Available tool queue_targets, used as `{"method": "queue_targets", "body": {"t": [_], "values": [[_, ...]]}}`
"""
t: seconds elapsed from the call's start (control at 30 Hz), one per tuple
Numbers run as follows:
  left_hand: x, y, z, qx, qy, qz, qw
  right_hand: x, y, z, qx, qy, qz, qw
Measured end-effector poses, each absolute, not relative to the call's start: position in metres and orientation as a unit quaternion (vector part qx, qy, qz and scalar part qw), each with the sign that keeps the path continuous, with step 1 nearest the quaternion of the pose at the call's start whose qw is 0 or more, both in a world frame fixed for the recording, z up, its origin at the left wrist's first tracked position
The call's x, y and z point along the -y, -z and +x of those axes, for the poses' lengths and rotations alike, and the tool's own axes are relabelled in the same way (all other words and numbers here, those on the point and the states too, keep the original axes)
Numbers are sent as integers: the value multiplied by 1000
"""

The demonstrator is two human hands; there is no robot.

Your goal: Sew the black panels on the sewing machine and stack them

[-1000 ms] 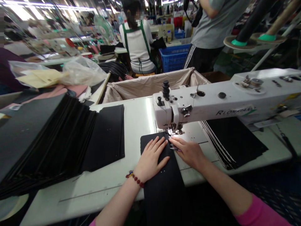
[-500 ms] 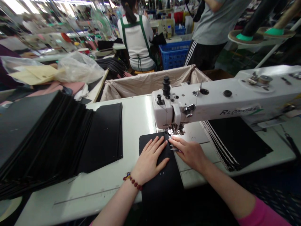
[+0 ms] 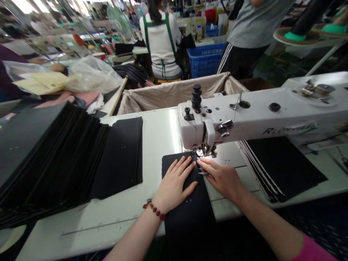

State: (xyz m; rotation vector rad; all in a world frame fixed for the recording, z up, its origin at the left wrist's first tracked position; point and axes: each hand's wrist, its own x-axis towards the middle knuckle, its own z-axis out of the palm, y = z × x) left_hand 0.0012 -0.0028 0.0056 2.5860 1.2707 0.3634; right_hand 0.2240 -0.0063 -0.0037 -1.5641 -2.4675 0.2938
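A black panel (image 3: 187,214) lies under the needle end of the white sewing machine (image 3: 244,116) and drapes over the table's front edge. My left hand (image 3: 175,183) rests flat on it, fingers spread, just left of the presser foot (image 3: 201,152). At the panel's right edge is my right hand (image 3: 224,177), its forefinger stretched close to the foot. From under its curled fingers stick the slim metal blades of thread snips (image 3: 203,173); their handle is hidden in the hand.
Stacked black panels (image 3: 54,156) fill the table's left side. More panels with pale edges (image 3: 282,166) lie beneath the machine arm at right. Behind the table stands a cloth-lined bin (image 3: 152,96). Farther back are a blue basket (image 3: 205,59), a seated person (image 3: 161,45) and a standing person (image 3: 248,32).
The view has shifted slightly, so the machine and the right-hand stack appear farther right. Both hands keep nearly the same places on the panel.
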Motion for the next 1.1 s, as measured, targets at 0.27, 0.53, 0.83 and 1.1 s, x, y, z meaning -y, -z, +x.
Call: {"method": "queue_targets", "body": {"t": [0.27,0.53,0.83,1.1], "values": [[0,-5,1,-435,-125,884,121,6,4,225,838,-97,-527,101],[-1,-5,-2,-424,-129,889,117,6,4,225,839,-100,-526,99],[1,-2,-4,-423,-135,890,110,6,5,225,840,-96,-525,100],[2,-3,-4,-421,-129,890,114,6,4,225,839,-101,-525,99]]}}
